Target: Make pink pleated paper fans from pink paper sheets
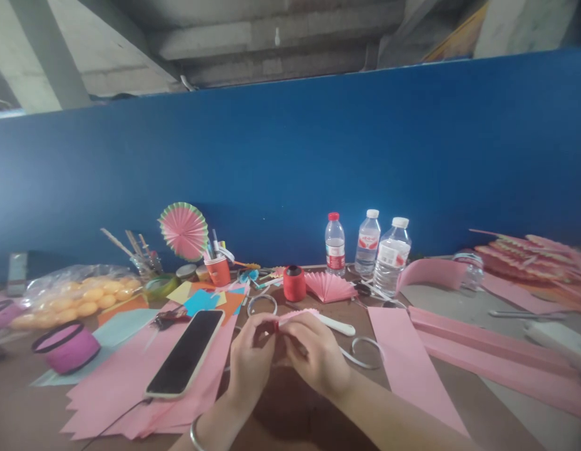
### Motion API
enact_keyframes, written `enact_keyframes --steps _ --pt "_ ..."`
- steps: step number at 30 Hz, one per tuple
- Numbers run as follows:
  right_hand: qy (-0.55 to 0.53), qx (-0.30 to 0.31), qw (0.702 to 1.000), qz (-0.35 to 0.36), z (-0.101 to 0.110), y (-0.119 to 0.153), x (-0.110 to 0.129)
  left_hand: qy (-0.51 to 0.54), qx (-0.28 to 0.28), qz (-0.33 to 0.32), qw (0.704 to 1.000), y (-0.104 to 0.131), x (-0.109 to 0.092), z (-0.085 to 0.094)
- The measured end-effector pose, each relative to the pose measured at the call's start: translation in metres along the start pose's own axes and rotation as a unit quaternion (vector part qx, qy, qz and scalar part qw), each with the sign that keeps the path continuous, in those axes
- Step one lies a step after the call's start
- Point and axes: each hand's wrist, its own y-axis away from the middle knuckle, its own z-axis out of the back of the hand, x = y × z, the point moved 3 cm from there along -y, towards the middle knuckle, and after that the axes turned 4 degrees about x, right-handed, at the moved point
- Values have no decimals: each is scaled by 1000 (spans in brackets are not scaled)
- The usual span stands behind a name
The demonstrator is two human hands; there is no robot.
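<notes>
My left hand and my right hand meet at the middle of the brown table. The fingers of both are pinched together round a small red piece, mostly hidden by the fingertips. A pleated pink paper edge shows just behind my right fingers; whether they hold it is unclear. Behind the hands stands a red spool, with a pink folded paper fan beside it. A white strip lies right behind my right hand.
On the left are a phone on pink sheets, a purple pouch and a bag of orange balls. Behind stand a red cup, a round paper fan and bottles. Pink paper strips lie right.
</notes>
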Motion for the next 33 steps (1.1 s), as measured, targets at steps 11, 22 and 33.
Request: enact_keyframes --steps 11,22,33 --pt "-32 -22 987 -155 -2 -4 -8 -93 46 -116 988 0 -7 4" --pt "-50 -27 974 -219 -8 -5 -16 -195 81 -241 947 -1 -12 4" --pt "-55 -26 966 -251 -8 -5 -20 -196 95 -246 944 -1 -11 2"
